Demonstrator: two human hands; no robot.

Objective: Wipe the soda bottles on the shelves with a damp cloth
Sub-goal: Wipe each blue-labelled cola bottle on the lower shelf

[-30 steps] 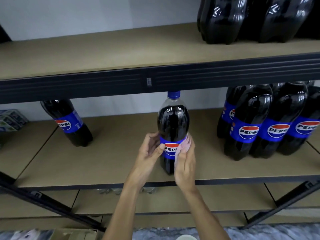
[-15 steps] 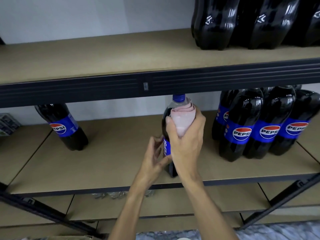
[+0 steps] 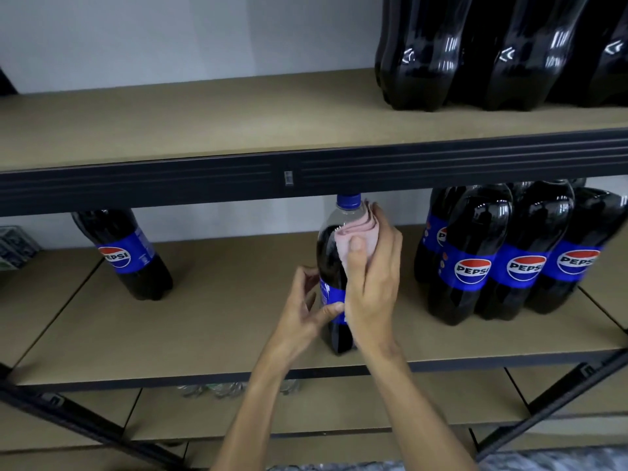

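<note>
On the middle shelf, near its front edge: one soda bottle, upright, long axis running six to twelve o'clock, blue cap just beneath the dark rail of the upper shelf. Right hand: fingers and thumb curled round a folded pink cloth, pressing it against the bottle's shoulder on the three o'clock side, just below the cap. Left hand: at the nine o'clock side and lower down, thumb and fingers pinching the blue label band to steady the bottle. The two hands sit close together, the bottle between them. Judged step: wiping the upper body. The cloth hand is the nearer to the neck, so the stroke would run along the axis, twelve toward six. Risk, as a judgement — little headroom under the rail. Other stock: cluster of bottles at three o'clock, apart from the hands; lone bottle at nine o'clock, well apart; top-shelf bottles at one o'clock. Whether these have been wiped cannot be told.
</note>
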